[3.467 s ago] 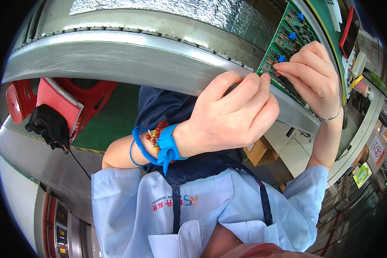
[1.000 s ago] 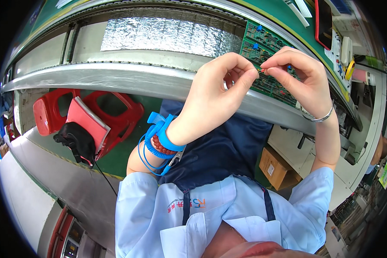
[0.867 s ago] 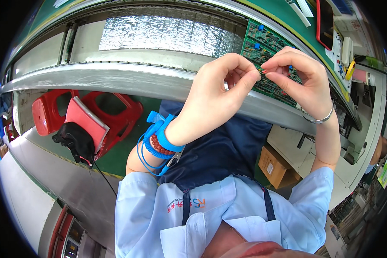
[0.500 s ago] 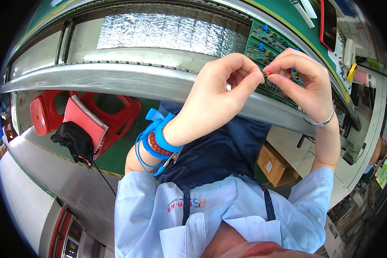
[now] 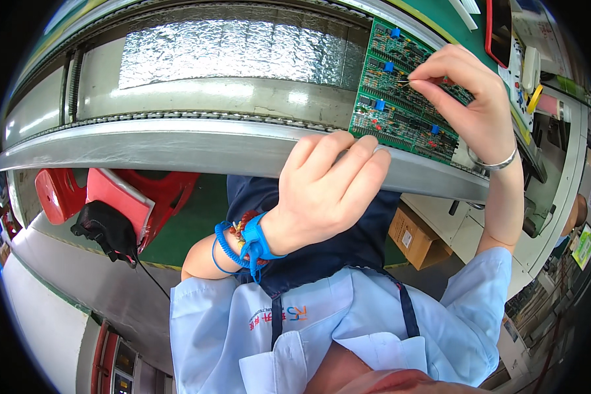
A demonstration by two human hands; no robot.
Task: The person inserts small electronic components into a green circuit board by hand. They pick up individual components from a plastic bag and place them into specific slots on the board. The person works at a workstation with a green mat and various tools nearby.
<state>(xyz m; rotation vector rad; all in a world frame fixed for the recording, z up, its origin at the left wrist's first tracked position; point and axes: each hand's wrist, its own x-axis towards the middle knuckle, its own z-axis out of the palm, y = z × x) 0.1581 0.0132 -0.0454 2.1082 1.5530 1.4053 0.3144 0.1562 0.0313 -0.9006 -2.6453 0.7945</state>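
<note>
At the upper right, my right hand [image 5: 463, 85] is closed in a pinch over the green circuit boards [image 5: 391, 85]. Thin wire leads [image 5: 404, 82] of a small electronic component stick out from its thumb and fingertip; the component's body is mostly hidden. My left hand [image 5: 335, 177] is curled at the boards' near edge, its knuckles over the metal rail [image 5: 197, 146]. Its thumb and palm side are hidden, so anything inside it does not show. The boards are crowded with small parts, several blue blocks and red pieces among them.
Left of the boards, a silvery crinkled sheet [image 5: 230, 56] lies between the chain-edged rails. A red stool [image 5: 59, 194] with a black bag [image 5: 105, 226] is at lower left. A cardboard box [image 5: 417, 236] sits below the rail. A yellow ring-shaped thing [image 5: 536, 98] stands at right.
My hands have parted. The left let go of the leads and came down to the rail by the boards' edge; the right moved slightly up over the boards. The view shifted a little.
</note>
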